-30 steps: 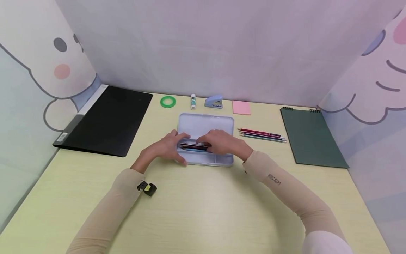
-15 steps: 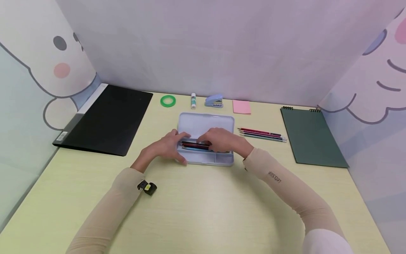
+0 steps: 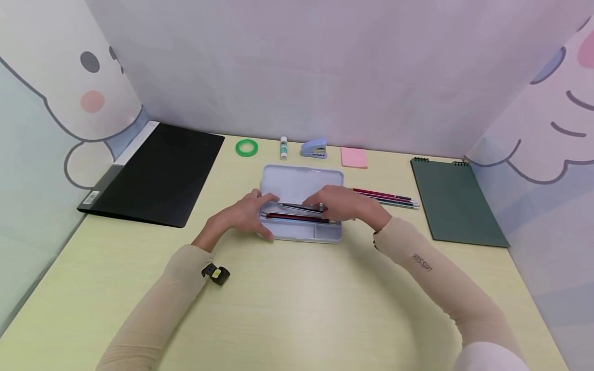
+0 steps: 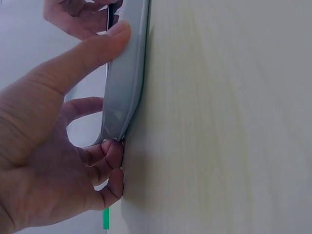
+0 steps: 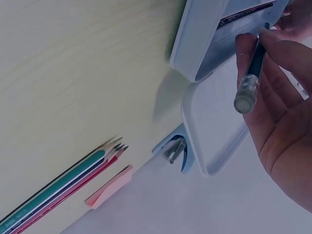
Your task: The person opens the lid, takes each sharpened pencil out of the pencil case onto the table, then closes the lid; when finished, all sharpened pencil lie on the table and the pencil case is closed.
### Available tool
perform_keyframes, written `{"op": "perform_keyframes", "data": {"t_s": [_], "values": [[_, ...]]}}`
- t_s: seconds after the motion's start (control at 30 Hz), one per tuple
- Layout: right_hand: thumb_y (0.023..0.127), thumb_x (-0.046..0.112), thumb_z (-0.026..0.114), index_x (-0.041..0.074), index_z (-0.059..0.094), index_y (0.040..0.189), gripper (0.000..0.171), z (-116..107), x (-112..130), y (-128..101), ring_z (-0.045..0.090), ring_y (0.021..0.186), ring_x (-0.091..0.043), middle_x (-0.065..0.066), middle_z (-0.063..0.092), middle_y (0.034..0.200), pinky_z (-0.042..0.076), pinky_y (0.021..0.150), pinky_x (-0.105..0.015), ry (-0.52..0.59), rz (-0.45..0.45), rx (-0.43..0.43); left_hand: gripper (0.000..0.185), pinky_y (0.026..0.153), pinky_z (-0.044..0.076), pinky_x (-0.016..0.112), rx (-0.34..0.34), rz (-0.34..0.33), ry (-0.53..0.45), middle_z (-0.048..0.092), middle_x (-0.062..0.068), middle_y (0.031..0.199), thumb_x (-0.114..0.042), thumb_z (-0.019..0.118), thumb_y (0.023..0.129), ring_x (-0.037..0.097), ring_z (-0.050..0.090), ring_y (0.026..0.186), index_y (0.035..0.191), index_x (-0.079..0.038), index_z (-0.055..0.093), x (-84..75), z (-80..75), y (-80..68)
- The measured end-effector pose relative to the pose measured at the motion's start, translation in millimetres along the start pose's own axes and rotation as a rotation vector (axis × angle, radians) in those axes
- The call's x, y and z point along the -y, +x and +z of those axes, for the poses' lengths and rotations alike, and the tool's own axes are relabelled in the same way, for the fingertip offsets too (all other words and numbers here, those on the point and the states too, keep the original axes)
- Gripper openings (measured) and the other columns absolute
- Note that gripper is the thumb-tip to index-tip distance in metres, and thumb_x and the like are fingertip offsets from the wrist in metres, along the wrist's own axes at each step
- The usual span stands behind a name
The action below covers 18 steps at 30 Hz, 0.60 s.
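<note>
Keeping the left hand (image 3: 241, 214) clamped on the pencil case (image 3: 301, 234) at 9 o'clock steadies it while the right hand's (image 3: 345, 203) fingers (image 5: 251, 44) pinch the dark pencil (image 3: 301, 207) level over the tray

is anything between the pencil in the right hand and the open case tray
Nothing visible. The right hand pinches the pencil just above the case tray, whose lid lies open behind it. Other pencils already lie in the tray below, and the left hand holds the tray's left end.
</note>
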State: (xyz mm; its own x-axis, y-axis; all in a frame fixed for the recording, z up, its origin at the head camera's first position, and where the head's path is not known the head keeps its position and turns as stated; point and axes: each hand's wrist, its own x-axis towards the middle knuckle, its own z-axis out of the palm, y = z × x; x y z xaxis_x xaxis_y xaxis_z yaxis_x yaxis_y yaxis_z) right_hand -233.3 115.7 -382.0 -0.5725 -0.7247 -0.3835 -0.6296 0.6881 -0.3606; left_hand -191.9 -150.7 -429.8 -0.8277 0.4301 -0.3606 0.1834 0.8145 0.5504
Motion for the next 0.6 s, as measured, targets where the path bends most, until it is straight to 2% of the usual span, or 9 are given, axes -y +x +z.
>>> {"op": "perform_keyframes", "data": {"t_s": [0.17,0.4,0.6], "values": [[0.09,-0.001,0.067,0.016,0.067,0.131,0.044,-4.9,-15.1,-15.8,0.063,0.091,-0.018,-0.004,0.07,0.113,0.053,0.083,-0.034,0.048,0.015,0.002,0.1,0.085,0.044,0.039,-0.002,-0.004,0.004,0.042,0.016,0.123,-0.042,0.092,0.067,0.029,0.047,0.107,0.15,-0.022,0.04,0.0,1.0,0.3],[0.088,-0.004,0.069,0.01,0.067,0.129,0.042,-11.3,-34.8,-38.4,0.068,0.088,-0.017,-0.008,0.072,0.107,0.055,0.08,-0.034,0.097,-0.024,-0.033,0.1,0.087,0.045,0.04,-0.006,0.002,-0.003,0.042,0.017,0.125,-0.042,0.092,0.067,0.029,0.047,0.108,0.15,-0.021,0.04,0.2,1.4,-1.1],[0.087,-0.006,0.068,0.007,0.067,0.128,0.043,-18.4,-53.5,-63.0,0.064,0.083,-0.015,-0.011,0.071,0.103,0.052,0.076,-0.033,0.154,-0.023,-0.079,0.099,0.088,0.045,0.04,-0.002,-0.001,-0.002,0.042,0.016,0.125,-0.04,0.092,0.068,0.029,0.048,0.108,0.15,-0.022,0.04,-0.8,0.4,-0.6]]}}
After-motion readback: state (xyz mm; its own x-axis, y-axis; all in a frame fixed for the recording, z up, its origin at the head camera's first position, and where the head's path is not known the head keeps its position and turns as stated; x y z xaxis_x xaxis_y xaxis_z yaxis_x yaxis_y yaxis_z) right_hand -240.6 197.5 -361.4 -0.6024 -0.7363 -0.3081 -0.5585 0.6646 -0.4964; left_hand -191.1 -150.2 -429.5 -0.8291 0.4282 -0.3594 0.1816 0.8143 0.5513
